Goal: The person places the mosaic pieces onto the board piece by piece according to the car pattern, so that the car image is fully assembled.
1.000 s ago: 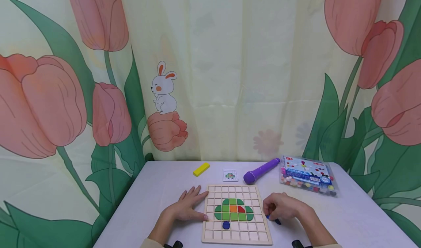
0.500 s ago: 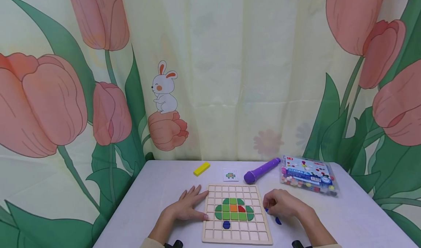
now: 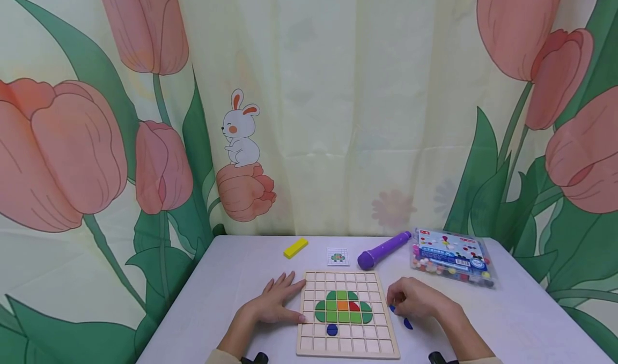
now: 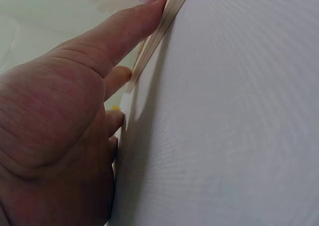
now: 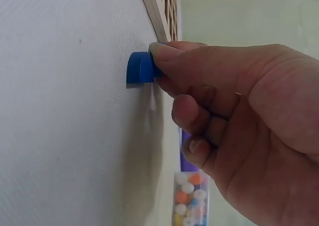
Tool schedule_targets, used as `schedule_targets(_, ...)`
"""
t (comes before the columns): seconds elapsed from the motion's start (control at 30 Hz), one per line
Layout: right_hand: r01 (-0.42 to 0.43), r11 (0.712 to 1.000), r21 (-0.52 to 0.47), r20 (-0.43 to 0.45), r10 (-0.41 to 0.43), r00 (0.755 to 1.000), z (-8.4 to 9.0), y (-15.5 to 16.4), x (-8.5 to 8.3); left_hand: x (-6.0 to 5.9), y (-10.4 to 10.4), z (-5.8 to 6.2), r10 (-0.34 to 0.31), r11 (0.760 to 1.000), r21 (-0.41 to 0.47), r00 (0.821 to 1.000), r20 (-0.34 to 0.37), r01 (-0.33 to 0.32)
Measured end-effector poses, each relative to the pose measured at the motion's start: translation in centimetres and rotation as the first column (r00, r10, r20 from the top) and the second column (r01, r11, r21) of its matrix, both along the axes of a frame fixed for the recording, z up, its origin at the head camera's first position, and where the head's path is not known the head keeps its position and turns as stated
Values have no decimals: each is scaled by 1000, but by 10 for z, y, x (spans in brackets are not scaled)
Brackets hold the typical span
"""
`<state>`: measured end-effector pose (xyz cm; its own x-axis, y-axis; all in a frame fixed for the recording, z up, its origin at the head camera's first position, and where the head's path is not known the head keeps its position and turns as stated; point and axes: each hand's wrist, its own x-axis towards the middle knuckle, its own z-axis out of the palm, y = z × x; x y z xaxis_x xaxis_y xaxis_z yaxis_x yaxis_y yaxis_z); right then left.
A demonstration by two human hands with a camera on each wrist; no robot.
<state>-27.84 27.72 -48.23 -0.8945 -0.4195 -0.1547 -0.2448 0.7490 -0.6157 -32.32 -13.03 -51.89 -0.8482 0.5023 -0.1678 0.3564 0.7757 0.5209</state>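
A wooden grid board (image 3: 381, 348) lies on the table and carries a green tile figure (image 3: 344, 317) with an orange and a red tile, plus one blue tile (image 3: 332, 329) below it. My left hand (image 3: 277, 304) lies flat on the table, its thumb (image 4: 124, 31) against the board's left edge (image 4: 167, 14). My right hand (image 3: 410, 298) is curled just right of the board and pinches a blue rounded tile (image 5: 138, 68) standing on the table surface. A second blue tile (image 3: 408, 324) lies on the table close by.
Beyond the board sit a small pattern card (image 3: 338, 257), a purple pen-like tool (image 3: 383, 250), a yellow block (image 3: 295, 247) and a clear bag of coloured beads (image 3: 451, 257). A tulip-print curtain hangs behind the table.
My right hand has shifted slightly away from me, uncovering the second blue tile on the table. The left hand and board have stayed put.
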Motion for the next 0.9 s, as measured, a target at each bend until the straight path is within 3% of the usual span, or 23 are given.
schedule_targets(0.63, -23, 998, -52, -3, 23, 1000, -2, -7, 0, -1, 1, -3, 7, 1000, -5, 1000, 8, -7)
schedule_targets(0.9, -86, 972, -219, -91, 67, 994, 8, -19, -4, -1, 0, -1, -2, 1000, -6, 1000, -9, 1)
